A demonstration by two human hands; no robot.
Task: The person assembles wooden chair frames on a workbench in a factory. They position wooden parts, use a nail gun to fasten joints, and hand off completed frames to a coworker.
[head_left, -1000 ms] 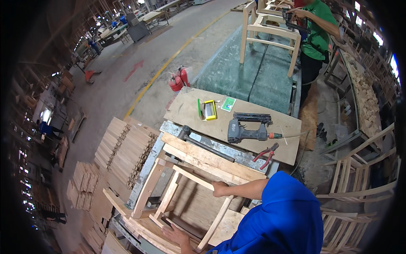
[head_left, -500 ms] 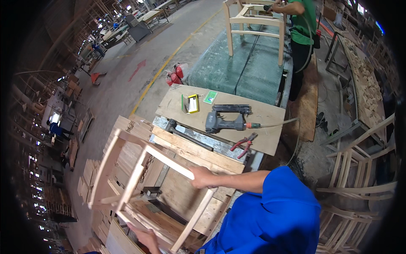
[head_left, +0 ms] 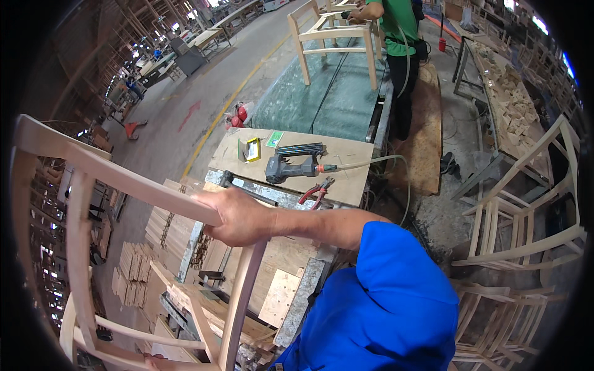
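A pale wooden chair frame (head_left: 133,182) is held up at the left, close in front of me and tilted. My right hand (head_left: 238,216) is closed round the right end of its upper rail, near the joint with a leg. Low in the picture, my left hand (head_left: 159,362) shows only partly at the bottom rail; its fingers are wrapped against the wood. Beyond the right hand, a board (head_left: 346,182) carries a black nail gun (head_left: 294,166) with a hose, red-handled pliers (head_left: 317,191) and a small yellow box (head_left: 252,150).
A co-worker in green (head_left: 396,28) stands at a green-topped table (head_left: 297,105) with another wooden chair frame (head_left: 334,34). Stacked chair frames (head_left: 513,229) stand at the right. Wood pieces (head_left: 133,275) lie in piles at the left. Red extinguishers (head_left: 238,115) stand on the floor.
The chair frame has risen off the workbench toward me and to the left, and looks larger. Both hands have kept hold and moved with it. My view has shifted slightly.
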